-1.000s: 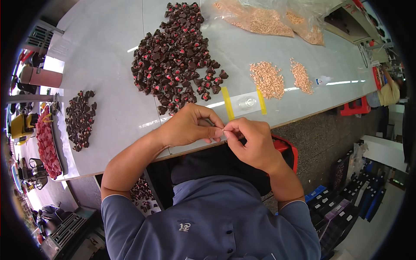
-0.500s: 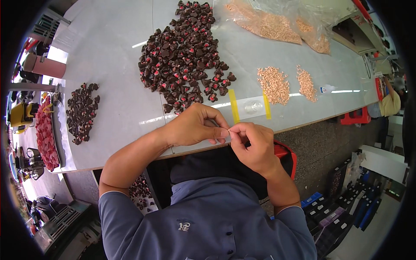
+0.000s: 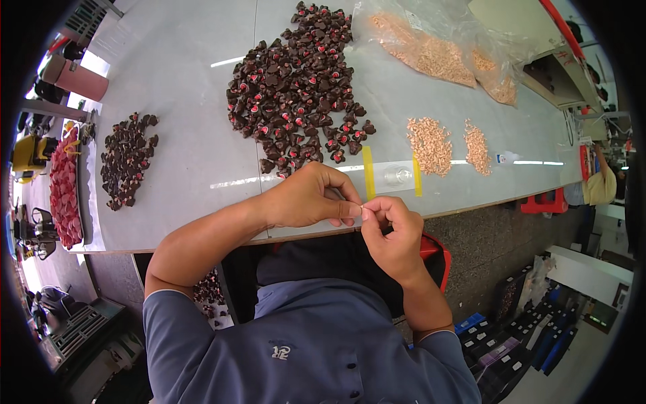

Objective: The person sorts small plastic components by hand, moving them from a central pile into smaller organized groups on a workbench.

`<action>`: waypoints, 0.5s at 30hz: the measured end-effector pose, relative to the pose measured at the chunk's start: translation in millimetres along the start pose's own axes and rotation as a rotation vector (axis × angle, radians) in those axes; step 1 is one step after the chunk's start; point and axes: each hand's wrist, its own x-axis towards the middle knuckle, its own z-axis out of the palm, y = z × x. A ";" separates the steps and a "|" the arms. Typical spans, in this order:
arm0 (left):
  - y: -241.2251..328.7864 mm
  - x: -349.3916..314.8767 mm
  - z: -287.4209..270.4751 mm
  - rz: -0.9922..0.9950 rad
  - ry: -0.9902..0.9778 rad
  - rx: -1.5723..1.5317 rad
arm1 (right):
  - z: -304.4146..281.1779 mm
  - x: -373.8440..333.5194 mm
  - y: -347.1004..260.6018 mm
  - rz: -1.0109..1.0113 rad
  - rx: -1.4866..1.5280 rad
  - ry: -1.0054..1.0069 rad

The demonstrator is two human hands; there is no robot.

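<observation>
Pale bit (image 3: 363, 207) pinched, left hand (image 3: 308, 195), right hand (image 3: 394, 234)

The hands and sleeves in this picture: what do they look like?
The left hand and right hand are both bare, with no gloves or watch showing. The sleeves are short and blue-grey, with thin pale edging.

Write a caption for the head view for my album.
Left hand and right hand meet at the fingers near a large dark heap and pale piles on a table.

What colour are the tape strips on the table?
The tape strips are yellow, best seen in the head view.
</observation>
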 end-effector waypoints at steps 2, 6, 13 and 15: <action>3.1 -0.5 0.9 -0.014 0.001 0.033 | -4.9 1.9 1.7 -0.011 -0.021 -0.030; 0.7 1.4 -0.4 0.005 0.000 0.011 | -21.6 14.5 1.5 -0.215 -0.217 -0.051; -6.6 0.8 -2.2 0.004 0.026 0.042 | -72.7 52.1 -18.8 -0.448 -0.659 -0.227; -6.9 2.0 -3.1 0.020 0.038 0.057 | -80.4 59.7 -20.8 -0.471 -0.783 -0.301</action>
